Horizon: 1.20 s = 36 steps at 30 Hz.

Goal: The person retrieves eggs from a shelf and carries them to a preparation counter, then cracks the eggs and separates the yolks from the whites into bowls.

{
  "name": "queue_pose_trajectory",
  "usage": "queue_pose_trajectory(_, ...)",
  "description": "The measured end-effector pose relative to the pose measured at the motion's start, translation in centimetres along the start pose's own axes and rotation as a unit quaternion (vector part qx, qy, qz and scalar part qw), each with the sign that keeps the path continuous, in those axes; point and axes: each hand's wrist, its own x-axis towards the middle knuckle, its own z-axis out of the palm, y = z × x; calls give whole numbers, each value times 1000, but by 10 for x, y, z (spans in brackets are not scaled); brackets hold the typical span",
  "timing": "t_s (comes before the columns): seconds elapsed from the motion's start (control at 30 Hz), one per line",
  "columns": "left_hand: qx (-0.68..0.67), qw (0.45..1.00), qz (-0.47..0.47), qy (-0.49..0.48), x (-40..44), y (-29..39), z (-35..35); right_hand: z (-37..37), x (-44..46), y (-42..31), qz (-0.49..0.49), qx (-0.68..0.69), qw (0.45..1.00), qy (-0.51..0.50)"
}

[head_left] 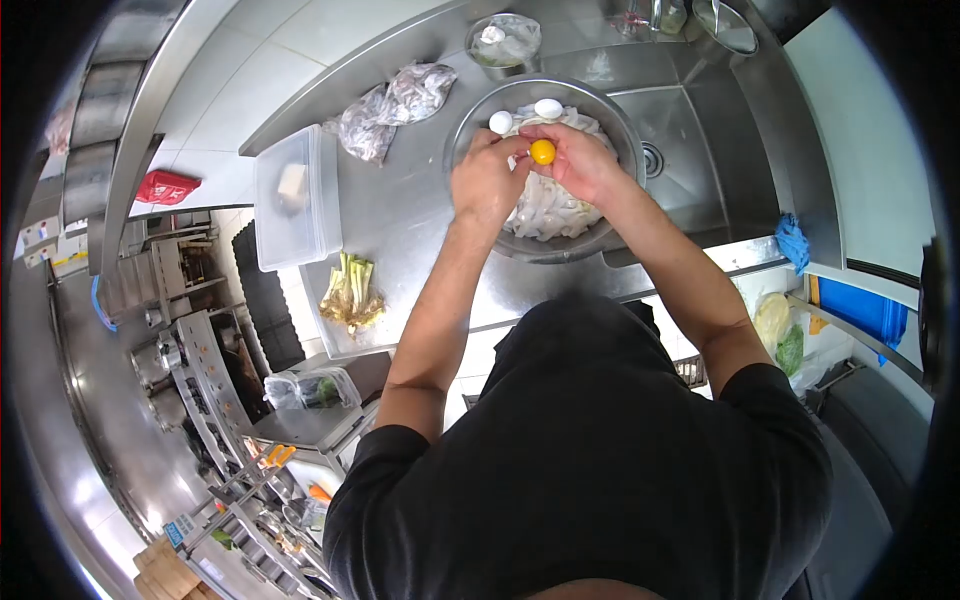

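A wide metal bowl holds pale, whitish strips. Two white eggs, one on the left and one on the right, rest on top of the strips near the far side. Both hands are over the bowl, close together. An orange-yellow yolk sits at the fingers of my right hand, which are curled round it. My left hand is closed just left of the yolk, with a small white bit at its fingertips that I cannot make out.
Left of the bowl are plastic bags, a translucent lidded container and a bundle of green stalks. A small bowl with a plastic bag stands behind. The sink and a blue cloth lie to the right.
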Motion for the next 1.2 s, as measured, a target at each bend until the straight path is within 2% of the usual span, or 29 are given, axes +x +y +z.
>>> queue_pose_trajectory(0.23,29,1000,-3,-6,-12,3,1,2,-8,11,17,17,1000,15)
queue_pose_trajectory(0.4,-13,1000,5,0,-20,5,-10,-15,0,20,36,46,998,-11)
queue_pose_trajectory(0.5,-28,999,-8,14,-26,3,-21,-33,12,25,13,63,997,47)
queue_pose_trajectory(0.6,-44,998,-17,39,-32,-7,-32,-39,9,30,54,33,996,58)
queue_pose_trajectory(0.7,-50,997,-31,51,-39,-20,-38,-46,18,19,-2,23,1000,3)
queue_pose_trajectory(0.8,-61,995,-48,58,-46,-30,-41,-35,14,9,15,22,998,65)
queue_pose_trajectory(0.83,-68,995,-52,57,-48,-34,-41,-35,17,5,22,19,999,45)
queue_pose_trajectory(0.93,-83,993,-59,65,-56,-40,-41,-31,18,-9,-41,39,997,60)
queue_pose_trajectory(1.03,-96,990,-82,69,-65,-44,-42,-27,19,-9,-12,10,1000,5)
queue_pose_trajectory(1.13,-110,986,-106,71,-72,-45,-42,-20,23,-21,-71,50,993,75)
queue_pose_trajectory(1.17,-112,985,-112,72,-74,-47,-42,-30,30,-18,-48,38,998,20)
queue_pose_trajectory(1.2,-110,985,-113,72,-77,-50,-43,-22,29,-19,-50,28,998,21)
